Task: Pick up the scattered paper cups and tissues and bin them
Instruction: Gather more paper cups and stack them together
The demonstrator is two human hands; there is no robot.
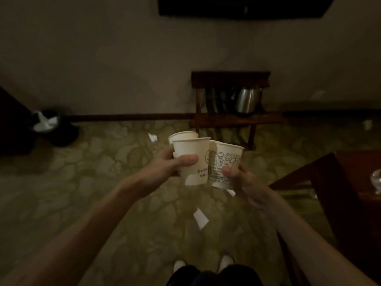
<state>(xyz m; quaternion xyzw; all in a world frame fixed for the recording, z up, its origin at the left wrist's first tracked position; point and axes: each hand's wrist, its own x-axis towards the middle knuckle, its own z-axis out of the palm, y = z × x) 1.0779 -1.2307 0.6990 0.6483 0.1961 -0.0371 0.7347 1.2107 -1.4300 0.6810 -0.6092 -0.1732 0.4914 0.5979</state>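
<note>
Green patterned carpet point(86, 182) is spreading across the dim room, with white tissue scraps lying loose on it: one folded piece point(200, 219) between the two forearms, another small scrap point(153, 137) farther off toward the wall. A dark round bin point(44, 122) is sitting at the far left by the skirting, white paper already showing inside it, well apart from the hands. A dark wooden rack point(231, 118) is standing against the wall with a shiny metal kettle point(246, 101) on it, and a reddish wooden table point(350, 182) is jutting in at the right edge, a clear glass object point(376, 179) resting on it.

The left hand point(165, 168) is gripping a plain white paper cup point(192, 162), thumb pressing across its front, with a second white cup point(182, 136) peeking up just behind. The right hand point(240, 178) is clamping a white paper cup printed with dark line drawings point(224, 164), thumb on its side. The cups are being held upright and touching one another, out in front over the carpet
</note>
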